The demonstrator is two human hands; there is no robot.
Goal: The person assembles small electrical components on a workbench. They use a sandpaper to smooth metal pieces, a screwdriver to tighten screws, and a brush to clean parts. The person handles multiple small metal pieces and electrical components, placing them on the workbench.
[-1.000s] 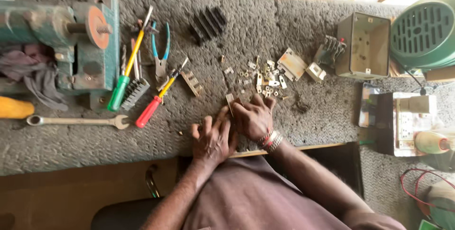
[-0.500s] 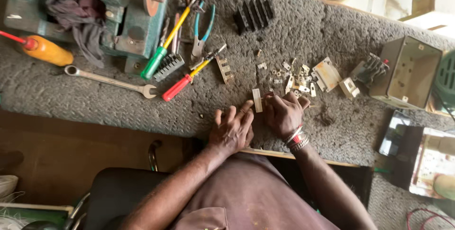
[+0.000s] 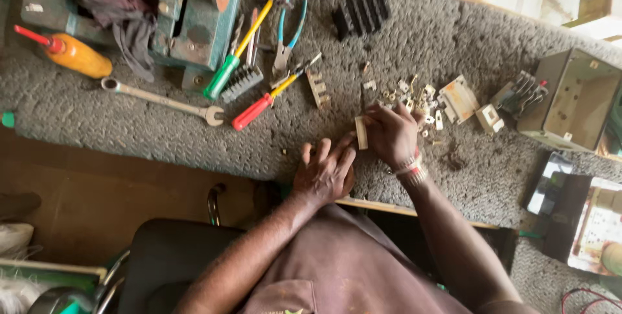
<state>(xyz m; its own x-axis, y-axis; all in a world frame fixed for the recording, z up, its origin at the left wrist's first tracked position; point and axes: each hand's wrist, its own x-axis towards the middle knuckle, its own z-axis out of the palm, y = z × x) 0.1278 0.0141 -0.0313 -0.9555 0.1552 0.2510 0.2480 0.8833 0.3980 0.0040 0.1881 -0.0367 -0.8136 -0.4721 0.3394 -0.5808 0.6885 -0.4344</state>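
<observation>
Grey carpet-like mat over a workbench (image 3: pixel 129 133), with the wooden front edge running just under the person's wrists and a dark chair seat (image 3: pixel 168 256) tucked below it.

Right hand (image 3: pixel 392 134) has its fingers curled in, thumb and forefinger pinched on a small pale rectangular piece (image 3: pixel 361 133) that stands upright at the hand's left side. Left hand (image 3: pixel 324 173) lies palm down on the mat just beside it, fingers spread a little and loosely straight, fingertips reaching toward that piece. Can't tell if they actually touch it; nothing is clearly gripped on that side.

Right behind the right hand there's a scatter of little metal and white bits (image 3: pixel 414 97), so it's cramped there. A flat cream part (image 3: pixel 460 97) and an open grey metal box (image 3: pixel 570 100) sit further right. Off to the left: a red-handled screwdriver (image 3: pixel 259 107), a green-handled one (image 3: pixel 227 74), blue-handled pliers (image 3: pixel 285 35), a wire brush (image 3: pixel 241 82), a combination spanner (image 3: pixel 162 100), an orange oil bottle (image 3: pixel 74 55) and a teal bench vise (image 3: pixel 188 10) with a rag on it. A black finned heatsink (image 3: pixel 361 13) is up top.

Most bare mat is left of the left hand, between the spanner and the bench edge.
</observation>
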